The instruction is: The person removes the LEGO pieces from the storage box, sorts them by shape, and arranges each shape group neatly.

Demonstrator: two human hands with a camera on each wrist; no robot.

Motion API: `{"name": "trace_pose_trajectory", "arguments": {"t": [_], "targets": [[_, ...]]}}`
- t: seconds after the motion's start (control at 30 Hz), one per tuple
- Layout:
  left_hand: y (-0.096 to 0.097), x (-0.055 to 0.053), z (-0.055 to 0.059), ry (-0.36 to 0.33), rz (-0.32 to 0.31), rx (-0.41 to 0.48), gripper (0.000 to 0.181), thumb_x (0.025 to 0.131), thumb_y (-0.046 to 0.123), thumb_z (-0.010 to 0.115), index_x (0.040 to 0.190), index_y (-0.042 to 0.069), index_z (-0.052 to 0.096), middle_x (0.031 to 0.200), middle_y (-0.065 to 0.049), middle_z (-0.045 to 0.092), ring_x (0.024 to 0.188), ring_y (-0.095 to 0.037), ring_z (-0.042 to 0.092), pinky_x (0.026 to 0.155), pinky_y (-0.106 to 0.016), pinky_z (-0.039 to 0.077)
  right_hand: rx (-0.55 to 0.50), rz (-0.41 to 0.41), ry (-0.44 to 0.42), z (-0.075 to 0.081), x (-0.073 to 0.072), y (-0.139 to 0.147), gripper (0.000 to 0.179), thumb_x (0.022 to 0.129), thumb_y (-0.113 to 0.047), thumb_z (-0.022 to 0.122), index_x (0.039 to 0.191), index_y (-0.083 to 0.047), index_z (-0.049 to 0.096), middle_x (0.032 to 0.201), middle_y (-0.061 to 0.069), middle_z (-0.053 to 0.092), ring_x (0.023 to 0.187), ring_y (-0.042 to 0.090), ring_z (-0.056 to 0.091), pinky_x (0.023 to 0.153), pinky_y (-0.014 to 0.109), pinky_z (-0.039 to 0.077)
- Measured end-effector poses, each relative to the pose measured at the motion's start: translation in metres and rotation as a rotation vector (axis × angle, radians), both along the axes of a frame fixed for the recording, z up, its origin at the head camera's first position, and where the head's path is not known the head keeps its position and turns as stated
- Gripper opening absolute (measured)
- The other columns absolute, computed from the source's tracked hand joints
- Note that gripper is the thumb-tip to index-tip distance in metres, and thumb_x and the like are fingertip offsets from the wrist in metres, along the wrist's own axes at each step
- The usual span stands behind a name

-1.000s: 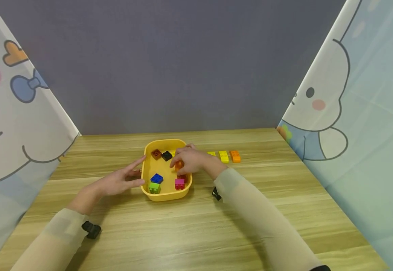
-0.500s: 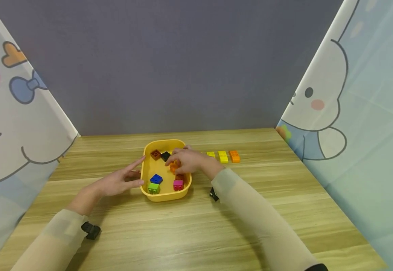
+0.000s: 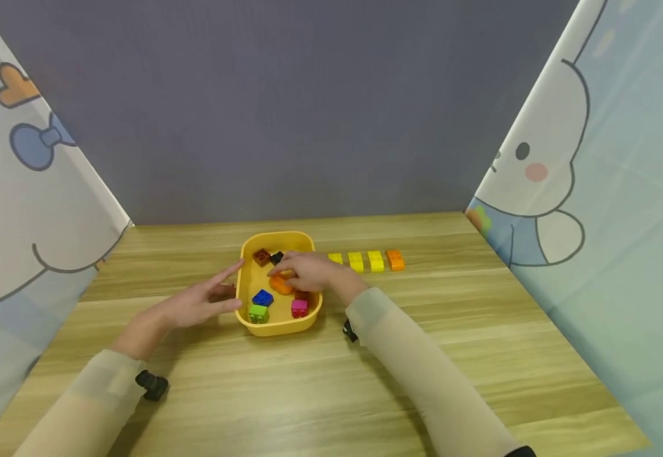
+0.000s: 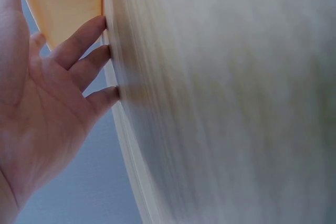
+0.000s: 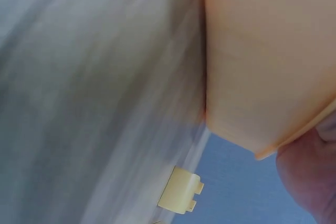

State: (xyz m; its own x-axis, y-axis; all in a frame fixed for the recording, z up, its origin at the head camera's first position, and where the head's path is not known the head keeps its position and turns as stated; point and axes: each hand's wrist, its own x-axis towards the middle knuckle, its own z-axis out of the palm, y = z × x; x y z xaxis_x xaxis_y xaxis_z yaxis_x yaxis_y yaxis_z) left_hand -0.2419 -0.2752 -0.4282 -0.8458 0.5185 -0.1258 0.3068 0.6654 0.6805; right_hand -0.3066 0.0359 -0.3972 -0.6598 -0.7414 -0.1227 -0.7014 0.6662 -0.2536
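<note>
A yellow bin (image 3: 277,329) with rounded corners holds several toy building bricks. My left hand (image 3: 197,306) is spread at its left side, fingertips and thumb at the wall; in the left wrist view the fingers of this hand (image 4: 58,87) are extended beside the bin (image 4: 68,3). Reaching over the right rim, my right hand (image 3: 311,271) pinches an orange piece (image 3: 280,284) low inside the bin. Around it lie a brown brick (image 3: 261,257), a partly covered black brick (image 3: 276,258), a blue brick (image 3: 262,298), a green brick (image 3: 259,314) and a pink brick (image 3: 300,308).
Right of the bin, yellow bricks (image 3: 355,261) and an orange brick (image 3: 395,259) stand in a row on the wooden table (image 3: 286,393). A grey panel (image 3: 297,114) rises behind, with printed curtains (image 3: 611,254) at both sides.
My right hand has moved left inside the bin, and the orange piece has shifted left with it. Another yellow brick of the row now shows. My left hand stays at the bin's side.
</note>
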Motion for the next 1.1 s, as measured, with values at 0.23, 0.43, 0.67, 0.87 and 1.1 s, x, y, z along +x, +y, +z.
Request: {"name": "trace_pose_trajectory", "arguments": {"t": [0.23, 0.43, 0.67, 0.87, 1.1], "targets": [[-0.0008, -0.0023, -0.0003, -0.017, 0.000, 0.007, 0.093, 0.110, 0.047, 0.066, 0.179, 0.033, 0.004, 0.159, -0.032, 0.056, 0.147, -0.055, 0.055, 0.117, -0.075, 0.044, 0.003, -0.018, 0.049, -0.0052, 0.0001, -0.0008, 0.042, 0.113, -0.031, 0.064, 0.155, -0.035, 0.064, 0.137, -0.002, 0.067, 0.098, 0.014, 0.060, 0.086, 0.030, 0.053], [-0.0005, -0.0014, -0.0005, -0.014, 0.003, 0.008, 0.093, 0.110, 0.047, 0.066, 0.179, 0.033, 0.004, 0.159, -0.033, 0.056, 0.147, -0.055, 0.055, 0.117, -0.074, 0.045, 0.007, -0.027, 0.046, -0.0053, 0.0008, -0.0021, 0.042, 0.112, -0.031, 0.065, 0.154, -0.038, 0.065, 0.133, -0.003, 0.069, 0.094, 0.013, 0.061, 0.079, 0.027, 0.051], [0.0003, -0.0008, 0.0012, -0.013, 0.007, 0.003, 0.093, 0.110, 0.048, 0.066, 0.179, 0.033, 0.005, 0.159, -0.032, 0.056, 0.147, -0.054, 0.056, 0.117, -0.073, 0.045, 0.052, -0.035, 0.006, -0.0030, 0.0012, -0.0045, 0.046, 0.111, -0.029, 0.064, 0.155, -0.042, 0.061, 0.140, -0.006, 0.072, 0.096, 0.011, 0.063, 0.074, 0.026, 0.051], [-0.0004, -0.0005, 0.0020, -0.012, 0.009, 0.008, 0.093, 0.110, 0.047, 0.066, 0.179, 0.032, 0.005, 0.159, -0.034, 0.055, 0.147, -0.055, 0.055, 0.118, -0.073, 0.044, -0.030, -0.043, -0.014, -0.0038, 0.0009, -0.0027, 0.039, 0.109, -0.031, 0.070, 0.146, -0.038, 0.062, 0.135, -0.008, 0.072, 0.102, 0.011, 0.066, 0.089, 0.033, 0.054], [0.0001, -0.0011, 0.0012, -0.020, 0.007, 0.007, 0.093, 0.111, 0.047, 0.065, 0.179, 0.032, 0.004, 0.160, -0.034, 0.054, 0.148, -0.056, 0.054, 0.118, -0.074, 0.044, -0.055, -0.037, 0.000, -0.0057, 0.0000, -0.0010, 0.049, 0.108, -0.028, 0.070, 0.153, -0.044, 0.056, 0.131, -0.007, 0.069, 0.094, 0.013, 0.062, 0.084, 0.032, 0.050]]}}
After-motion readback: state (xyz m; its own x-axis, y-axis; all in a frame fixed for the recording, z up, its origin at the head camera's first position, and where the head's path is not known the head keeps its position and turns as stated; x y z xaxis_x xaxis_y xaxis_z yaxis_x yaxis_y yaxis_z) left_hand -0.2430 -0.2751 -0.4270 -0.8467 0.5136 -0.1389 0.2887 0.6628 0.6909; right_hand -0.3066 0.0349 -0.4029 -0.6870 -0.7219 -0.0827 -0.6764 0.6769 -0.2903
